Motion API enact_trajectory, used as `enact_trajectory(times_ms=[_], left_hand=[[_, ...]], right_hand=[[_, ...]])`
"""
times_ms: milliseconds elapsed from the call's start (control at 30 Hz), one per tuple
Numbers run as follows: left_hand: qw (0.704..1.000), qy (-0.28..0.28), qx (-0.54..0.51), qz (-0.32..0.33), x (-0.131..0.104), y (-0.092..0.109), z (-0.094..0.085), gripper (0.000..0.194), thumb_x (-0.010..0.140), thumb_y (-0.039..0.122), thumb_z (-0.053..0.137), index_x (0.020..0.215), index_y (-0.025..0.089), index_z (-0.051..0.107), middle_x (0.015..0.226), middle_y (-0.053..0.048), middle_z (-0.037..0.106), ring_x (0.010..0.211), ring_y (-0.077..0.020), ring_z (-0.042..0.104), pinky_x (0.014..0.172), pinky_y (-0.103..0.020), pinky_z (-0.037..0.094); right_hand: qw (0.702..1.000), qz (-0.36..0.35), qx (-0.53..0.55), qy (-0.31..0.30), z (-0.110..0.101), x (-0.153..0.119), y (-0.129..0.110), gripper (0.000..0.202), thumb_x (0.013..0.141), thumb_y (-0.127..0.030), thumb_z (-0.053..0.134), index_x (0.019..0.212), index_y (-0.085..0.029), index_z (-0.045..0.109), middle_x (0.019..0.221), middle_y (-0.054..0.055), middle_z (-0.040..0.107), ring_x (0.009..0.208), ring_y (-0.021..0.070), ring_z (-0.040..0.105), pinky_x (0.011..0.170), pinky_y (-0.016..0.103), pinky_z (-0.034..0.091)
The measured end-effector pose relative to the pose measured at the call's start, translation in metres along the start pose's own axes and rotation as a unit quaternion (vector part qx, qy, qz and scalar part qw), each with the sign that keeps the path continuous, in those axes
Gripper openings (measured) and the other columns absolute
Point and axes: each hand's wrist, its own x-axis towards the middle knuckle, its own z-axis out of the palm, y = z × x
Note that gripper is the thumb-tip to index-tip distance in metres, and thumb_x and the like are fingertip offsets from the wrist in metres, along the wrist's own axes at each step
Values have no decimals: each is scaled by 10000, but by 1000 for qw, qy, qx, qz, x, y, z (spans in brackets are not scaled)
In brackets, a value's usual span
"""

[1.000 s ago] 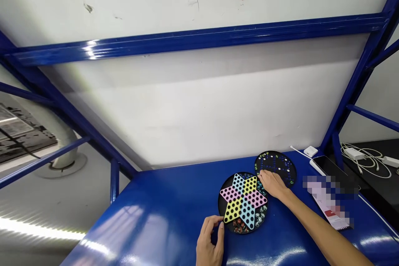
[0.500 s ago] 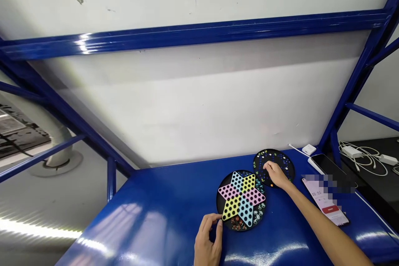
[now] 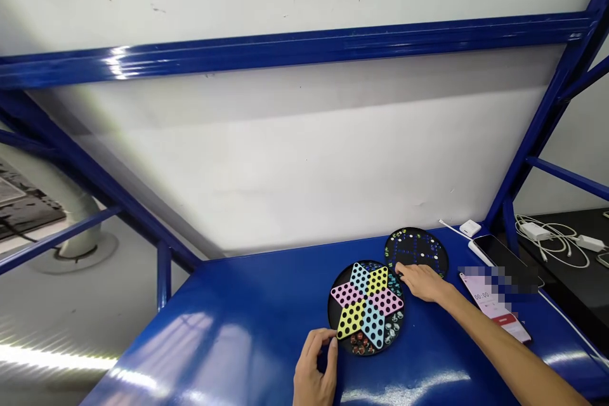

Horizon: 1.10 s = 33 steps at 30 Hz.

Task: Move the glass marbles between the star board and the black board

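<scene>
A round black Chinese checkers board (image 3: 354, 311) lies on the table, its six-pointed star coloured pink, yellow and blue. Marbles sit in the pockets round the star: red ones (image 3: 361, 344) at the front, clear ones (image 3: 392, 332) at the right. My left hand (image 3: 315, 365) pinches the board's front left rim between thumb and forefinger. Behind and to the right is a round black tray (image 3: 442, 260) with blue lines and scattered small marbles. My right hand (image 3: 422, 281) is over its near edge, fingertips pressed together; whatever they hold is hidden.
A lit phone (image 3: 495, 307) lies right of my right forearm, with a darker phone (image 3: 499, 257) behind it. White cables and a charger (image 3: 470, 227) are at the back right. Blue frame bars and a pale wall (image 3: 304, 158) bound the blue table (image 3: 247, 304).
My right hand has moved from the middle of the black tray towards its near left edge, closer to the board. My left hand stays at the board's rim. The view has shifted slightly.
</scene>
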Motion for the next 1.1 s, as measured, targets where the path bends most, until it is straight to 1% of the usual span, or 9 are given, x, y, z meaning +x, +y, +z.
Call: enact_trajectory(times_ms=[67, 167, 267, 467, 600, 733, 833, 967, 1100], left_hand=[[1000, -3, 4, 1, 0, -2, -1, 366, 921, 548, 513, 876, 241, 708, 933, -58, 705, 868, -235, 678, 766, -322, 568], [1000, -7, 10, 7, 0, -5, -1, 362, 925, 542, 512, 883, 243, 710, 928, -63, 707, 858, -234, 678, 751, -316, 566], [1000, -8, 11, 12, 1, -4, -1, 377, 926, 550, 505, 878, 238, 711, 925, -72, 712, 858, -236, 680, 748, -317, 568], [1000, 12, 9, 15, 0, -1, -2, 373, 926, 543, 512, 846, 241, 716, 886, -56, 725, 813, -222, 691, 706, -289, 562], [1000, 20, 3, 20, 1, -2, -1, 388, 925, 551, 509, 829, 240, 720, 858, -61, 727, 791, -226, 698, 691, -284, 565], [1000, 11, 1, 23, 2, -5, -1, 405, 940, 548, 483, 825, 236, 715, 850, -67, 720, 780, -221, 688, 705, -287, 565], [1000, 8, -4, 21, 1, -5, 0, 397, 946, 536, 477, 826, 237, 710, 851, -67, 716, 769, -216, 680, 703, -283, 561], [1000, 12, -14, 20, 0, -3, 0, 361, 943, 508, 493, 820, 245, 707, 837, -53, 713, 758, -209, 680, 702, -274, 558], [1000, 11, -18, 16, 0, -3, 1, 343, 941, 492, 500, 810, 248, 702, 829, -49, 712, 766, -214, 683, 703, -275, 559]], right_hand=[[988, 9, 151, 39, 2, 7, 4, 111, 964, -299, 475, 990, -229, 557, 808, 26, 639, 702, 177, 577, 662, 281, 378], [875, 45, 468, 117, -2, 20, 15, 220, 934, -449, 486, 896, -235, 528, 644, -51, 463, 502, 112, 383, 509, 237, 320], [795, 84, 571, 184, -12, 36, 29, 317, 933, -530, 365, 903, -242, 495, 634, -65, 391, 446, 97, 273, 429, 225, 273], [813, 169, 498, 248, -23, 75, 56, 322, 932, -518, 404, 783, -239, 460, 608, -42, 438, 417, 92, 291, 398, 230, 255], [865, 219, 369, 260, -26, 98, 67, 303, 958, -431, 440, 779, -215, 556, 692, 52, 586, 594, 177, 556, 520, 273, 397], [909, 231, 246, 243, -23, 110, 64, 206, 952, -289, 497, 941, -150, 648, 904, 180, 682, 959, 313, 661, 777, 375, 474], [927, 226, 204, 218, -16, 115, 56, 291, 923, -253, 564, 1164, -101, 623, 933, 219, 697, 1027, 365, 661, 853, 440, 468], [925, 218, 231, 209, -12, 118, 53, 406, 876, -245, 638, 1251, -105, 570, 864, 185, 694, 1016, 363, 663, 841, 433, 473], [894, 200, 337, 219, -16, 114, 58, 229, 896, -309, 611, 1069, -161, 588, 787, 105, 647, 837, 274, 659, 695, 344, 473]])
